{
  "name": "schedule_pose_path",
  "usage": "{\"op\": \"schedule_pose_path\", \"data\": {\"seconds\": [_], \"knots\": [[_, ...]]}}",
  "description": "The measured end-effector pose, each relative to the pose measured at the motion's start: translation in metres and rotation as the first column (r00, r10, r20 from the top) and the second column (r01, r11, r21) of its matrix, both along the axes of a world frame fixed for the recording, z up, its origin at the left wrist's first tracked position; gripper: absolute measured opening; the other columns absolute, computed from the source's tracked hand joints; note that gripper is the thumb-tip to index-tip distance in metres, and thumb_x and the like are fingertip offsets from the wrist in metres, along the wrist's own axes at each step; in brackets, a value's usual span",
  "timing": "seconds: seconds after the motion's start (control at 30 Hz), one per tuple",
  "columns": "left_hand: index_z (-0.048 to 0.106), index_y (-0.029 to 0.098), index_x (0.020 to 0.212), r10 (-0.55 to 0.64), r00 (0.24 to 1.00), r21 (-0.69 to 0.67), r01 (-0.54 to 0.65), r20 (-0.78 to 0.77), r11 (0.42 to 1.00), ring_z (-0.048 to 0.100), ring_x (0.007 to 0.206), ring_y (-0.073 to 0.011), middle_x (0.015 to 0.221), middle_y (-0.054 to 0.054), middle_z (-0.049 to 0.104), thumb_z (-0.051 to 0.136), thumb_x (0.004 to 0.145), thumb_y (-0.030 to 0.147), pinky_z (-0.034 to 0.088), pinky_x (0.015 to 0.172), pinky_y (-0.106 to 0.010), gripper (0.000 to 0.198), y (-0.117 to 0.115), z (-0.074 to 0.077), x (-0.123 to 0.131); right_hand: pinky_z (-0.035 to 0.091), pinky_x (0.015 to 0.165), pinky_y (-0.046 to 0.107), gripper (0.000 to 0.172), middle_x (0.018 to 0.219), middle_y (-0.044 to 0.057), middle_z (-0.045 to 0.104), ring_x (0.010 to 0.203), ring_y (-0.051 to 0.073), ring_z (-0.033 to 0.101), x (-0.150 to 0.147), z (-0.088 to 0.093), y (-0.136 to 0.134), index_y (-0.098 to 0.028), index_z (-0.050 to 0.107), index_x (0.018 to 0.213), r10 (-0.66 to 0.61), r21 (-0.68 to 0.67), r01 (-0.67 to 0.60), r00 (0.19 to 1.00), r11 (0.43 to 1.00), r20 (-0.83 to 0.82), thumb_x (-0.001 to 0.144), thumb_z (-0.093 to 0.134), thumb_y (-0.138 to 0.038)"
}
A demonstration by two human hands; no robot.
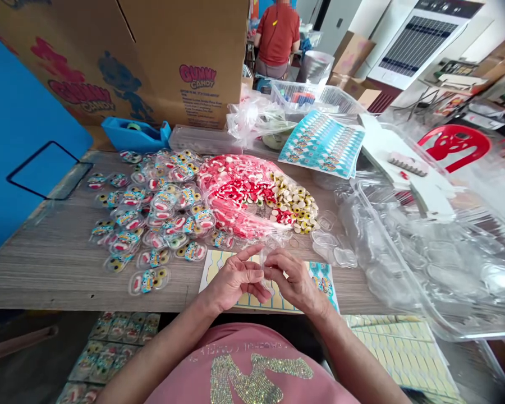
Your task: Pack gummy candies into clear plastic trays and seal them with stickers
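Observation:
Over the table's front edge, my left hand (pixel 234 279) and my right hand (pixel 293 276) meet around a small clear plastic case (pixel 266 280), mostly covered by the fingers. Whether anything lies inside it I cannot make out. Beneath both hands lies a label sheet (pixel 216 261), its left part peeled to yellowish backing and blue-printed labels still on its right end. Just beyond is an opened bag of gummy candies (pixel 239 193), red-and-white pieces with eyeball-like ones at the right. Several filled, labelled cases (pixel 168 207) are heaped to the left.
Loose clear cases (pixel 326 247) lie right of the candies, beside a big clear bin (pixel 387 252) of more. Behind stand a blue tape dispenser (pixel 132 134), a cardboard box (pixel 172 62) and stacked label sheets (pixel 324 143). A person in red (pixel 278 36) sits in the background.

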State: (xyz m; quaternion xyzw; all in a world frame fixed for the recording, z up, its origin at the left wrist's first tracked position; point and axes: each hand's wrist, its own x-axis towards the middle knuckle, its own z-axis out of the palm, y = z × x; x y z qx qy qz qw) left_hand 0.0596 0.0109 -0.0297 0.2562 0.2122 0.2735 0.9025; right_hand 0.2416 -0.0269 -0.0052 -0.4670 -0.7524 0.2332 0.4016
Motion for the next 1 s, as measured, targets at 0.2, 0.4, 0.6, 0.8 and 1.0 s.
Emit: {"op": "schedule_pose_path", "data": {"seconds": [0.2, 0.4, 0.6, 0.8, 1.0], "knots": [[0.050, 0.024, 0.138, -0.036, 0.999, -0.015, 0.036, 0.020, 0.999, 0.075, 0.064, -0.0274, 0.081, -0.001, 0.073, 0.080, 0.075, 0.021, 0.060, 0.054, -0.036, 0.070, -0.003, -0.002, -0.005, 0.044, 0.062, 0.028, 0.016, 0.075, 0.001, 0.058, 0.068, 0.015, 0.055, -0.009, -0.003, -0.011, -0.022, 0.054, 0.083, -0.095, 0.029, 0.095, 0.995, 0.995, -0.009, 0.095, 0.047, -0.015], [0.035, 0.026, 0.150, 0.057, 0.998, -0.005, -0.057, -0.009, 0.998, 0.075, 0.069, -0.0248, 0.098, -0.009, 0.075, 0.075, 0.075, 0.022, 0.059, 0.060, -0.035, 0.085, 0.000, 0.006, -0.010, 0.044, 0.065, 0.030, 0.015, 0.073, 0.001, 0.059, 0.069, 0.017, 0.057, 0.025, -0.011, -0.004, -0.023, 0.056, 0.077, -0.486, 0.031, 0.485, 0.868, 0.874, 0.100, 0.091, 0.053, -0.019], [0.042, 0.025, 0.148, 0.105, 0.988, 0.032, -0.102, -0.117, 0.994, 0.068, 0.056, -0.0170, 0.093, -0.009, 0.074, 0.063, 0.083, 0.031, 0.050, 0.051, -0.027, 0.069, -0.002, 0.009, -0.016, 0.041, 0.056, 0.028, 0.012, 0.081, 0.005, 0.066, 0.062, 0.016, 0.057, 0.038, -0.021, 0.000, -0.020, 0.068, 0.089, -0.518, 0.019, 0.553, 0.767, 0.833, 0.379, 0.086, 0.057, -0.020], [0.054, 0.017, 0.141, 0.031, 0.975, 0.116, -0.005, -0.220, 0.993, 0.050, 0.045, -0.0084, 0.075, -0.005, 0.070, 0.058, 0.085, 0.033, 0.037, 0.045, -0.021, 0.058, 0.001, 0.011, -0.013, 0.042, 0.052, 0.024, 0.017, 0.068, -0.002, 0.062, 0.055, 0.012, 0.053, -0.005, 0.006, 0.009, -0.021, 0.067, 0.102, -0.206, -0.221, 0.185, 0.976, 0.957, -0.072, 0.086, 0.064, -0.024], [0.059, 0.018, 0.135, 0.197, 0.968, 0.122, -0.179, -0.157, 0.976, 0.048, 0.050, -0.0068, 0.071, -0.001, 0.065, 0.067, 0.084, 0.045, 0.031, 0.047, -0.019, 0.058, 0.003, 0.018, -0.008, 0.035, 0.047, 0.022, 0.020, 0.056, -0.009, 0.048, 0.047, 0.009, 0.044, -0.025, -0.008, 0.024, -0.021, 0.060, 0.103, -0.369, -0.252, 0.291, 0.855, 0.923, -0.364, 0.084, 0.062, -0.023]]}}
